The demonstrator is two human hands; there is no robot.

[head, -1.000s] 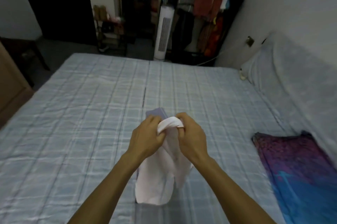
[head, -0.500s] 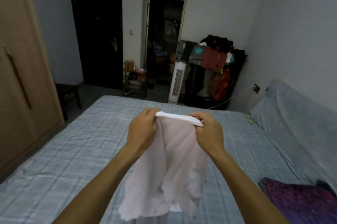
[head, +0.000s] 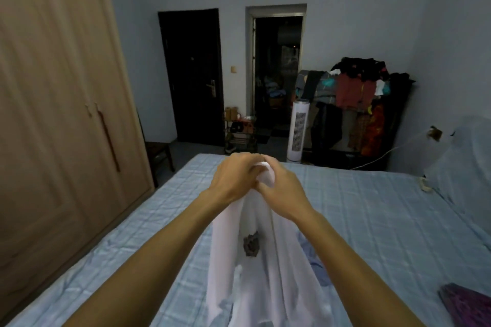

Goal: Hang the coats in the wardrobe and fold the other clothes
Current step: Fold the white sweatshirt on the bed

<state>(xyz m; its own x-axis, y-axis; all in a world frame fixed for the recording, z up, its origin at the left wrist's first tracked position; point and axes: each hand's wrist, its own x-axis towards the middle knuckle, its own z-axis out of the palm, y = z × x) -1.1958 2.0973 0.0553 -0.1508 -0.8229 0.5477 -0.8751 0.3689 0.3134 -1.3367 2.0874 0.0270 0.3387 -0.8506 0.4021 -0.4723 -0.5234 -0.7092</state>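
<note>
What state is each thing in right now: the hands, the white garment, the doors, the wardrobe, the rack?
Left hand: closed on the garment's top edge.
Right hand: closed on the same edge, touching the left hand.
White garment: held up, hanging unfolded over the bed.
Wardrobe: doors shut.
Dark door: shut.
Doorway: open, dark inside.
Clothes rack: loaded with clothes.

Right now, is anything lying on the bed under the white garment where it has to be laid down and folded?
Mostly clear. Both the left hand and right hand hold the white garment above the bed; only a blue cloth lies just right of it.
</note>
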